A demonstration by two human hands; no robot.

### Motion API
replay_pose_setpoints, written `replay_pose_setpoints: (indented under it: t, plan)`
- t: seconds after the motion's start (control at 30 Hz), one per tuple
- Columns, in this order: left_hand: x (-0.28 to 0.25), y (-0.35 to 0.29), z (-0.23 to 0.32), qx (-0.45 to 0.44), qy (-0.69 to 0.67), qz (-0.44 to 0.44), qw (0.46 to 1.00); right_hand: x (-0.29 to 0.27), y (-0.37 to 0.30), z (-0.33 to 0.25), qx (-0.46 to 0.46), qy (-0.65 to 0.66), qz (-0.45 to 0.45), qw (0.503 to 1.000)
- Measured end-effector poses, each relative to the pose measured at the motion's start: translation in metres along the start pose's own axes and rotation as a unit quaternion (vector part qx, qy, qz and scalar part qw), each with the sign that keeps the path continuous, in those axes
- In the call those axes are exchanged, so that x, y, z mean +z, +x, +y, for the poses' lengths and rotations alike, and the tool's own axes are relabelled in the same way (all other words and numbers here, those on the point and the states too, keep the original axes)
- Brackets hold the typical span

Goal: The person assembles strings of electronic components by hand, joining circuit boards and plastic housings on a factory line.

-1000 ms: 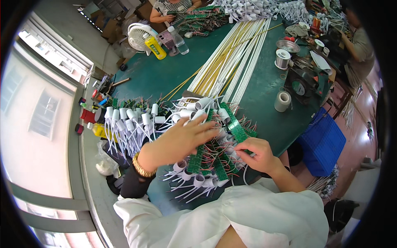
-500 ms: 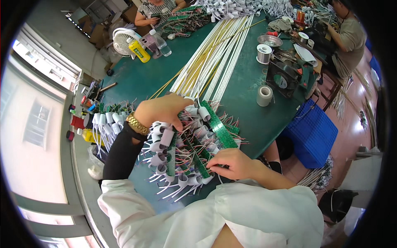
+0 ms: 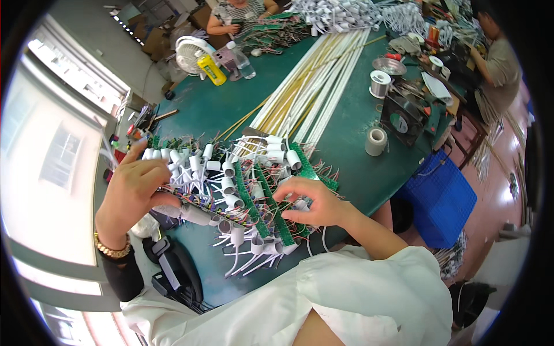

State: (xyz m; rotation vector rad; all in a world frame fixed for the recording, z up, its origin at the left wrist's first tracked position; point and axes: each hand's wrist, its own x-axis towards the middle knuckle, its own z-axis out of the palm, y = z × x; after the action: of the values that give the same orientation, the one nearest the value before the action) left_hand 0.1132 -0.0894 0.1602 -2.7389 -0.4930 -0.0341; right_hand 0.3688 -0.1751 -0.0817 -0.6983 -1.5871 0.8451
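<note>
My left hand [image 3: 135, 187] is raised at the left of the pile, index finger stretched upward. Its thumb and lower fingers close on the end of a narrow circuit board strip [image 3: 216, 209], with purple parts, thin wires and white cylindrical lamp sockets along it. Curled over the pile, my right hand [image 3: 314, 202] has thumb and index finger at the edge of a green circuit board strip [image 3: 278, 222], among red wires; the exact contact is partly hidden. Beside that strip lies another green board [image 3: 248, 199]. White sockets [image 3: 257, 245] with white leads stick out at the near side.
Long white and yellow strips [image 3: 314, 86] stretch across the green table [image 3: 352, 173]. Solder spools [image 3: 376, 142], a fan [image 3: 193, 55] and a yellow bottle [image 3: 212, 70] stand around. A black device [image 3: 179, 268] lies near left; a blue crate [image 3: 441, 199] is at right. Two people sit beyond.
My left hand has moved from the pile's top to the left, drawing a socketed board strip outward. My right hand has shifted slightly up and left. The whole view has tilted a little.
</note>
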Motion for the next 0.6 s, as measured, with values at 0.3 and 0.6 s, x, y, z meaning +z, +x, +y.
replay_pose_setpoints:
  t: [0.3,0.6]
  plan:
    - [-0.034,-0.046,0.034,-0.083,0.037,0.266,0.96,0.024,0.059,-0.033,-0.072,0.019,-0.046,0.996]
    - [0.038,-0.044,0.04,-0.272,-0.254,0.196,0.907,-0.001,0.087,-0.05,-0.183,-0.107,0.041,0.976]
